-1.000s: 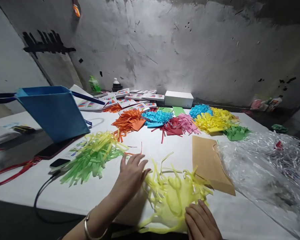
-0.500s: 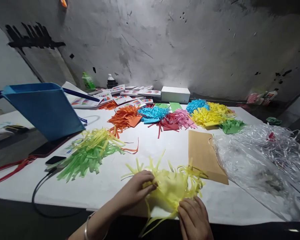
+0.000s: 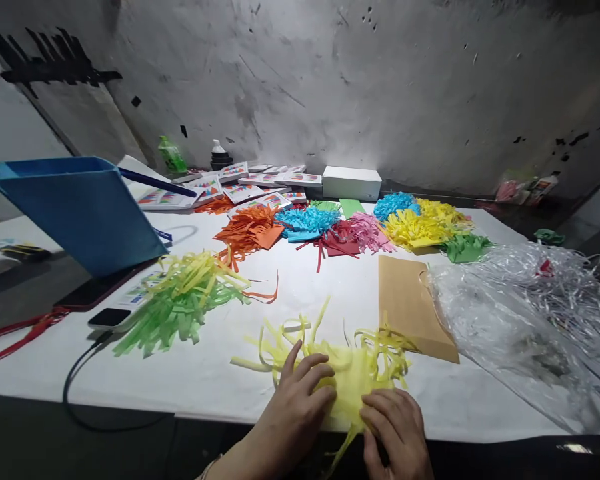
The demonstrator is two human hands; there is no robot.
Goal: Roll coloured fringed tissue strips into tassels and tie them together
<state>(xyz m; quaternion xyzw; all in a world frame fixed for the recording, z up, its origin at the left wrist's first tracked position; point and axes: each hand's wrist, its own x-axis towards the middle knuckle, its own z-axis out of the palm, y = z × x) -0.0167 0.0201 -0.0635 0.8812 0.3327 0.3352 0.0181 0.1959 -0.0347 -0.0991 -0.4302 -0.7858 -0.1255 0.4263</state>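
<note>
Pale yellow fringed tissue paper (image 3: 347,373) lies at the front edge of the table, its cut strips spread to the left, to the right and over the edge. My left hand (image 3: 303,397) rests on its left part with the fingers apart. At its lower right corner my right hand (image 3: 395,423) has curled fingers on top and the thumb below the edge, gripping the paper. Further left is a bundle of yellow and green tissue strips (image 3: 180,307).
Colourful tassel bundles (image 3: 307,223) line the back of the table before flat printed boxes (image 3: 245,190) and a white box (image 3: 351,183). A brown envelope (image 3: 415,307) and plastic bag (image 3: 500,333) lie right. A blue box (image 3: 75,213) and cabled device (image 3: 113,318) stand left.
My left hand has moved right and down onto the yellow paper, its fingers spreading. The paper lies flatter, and its loose strips at the front have shifted right. My right hand stays at the corner.
</note>
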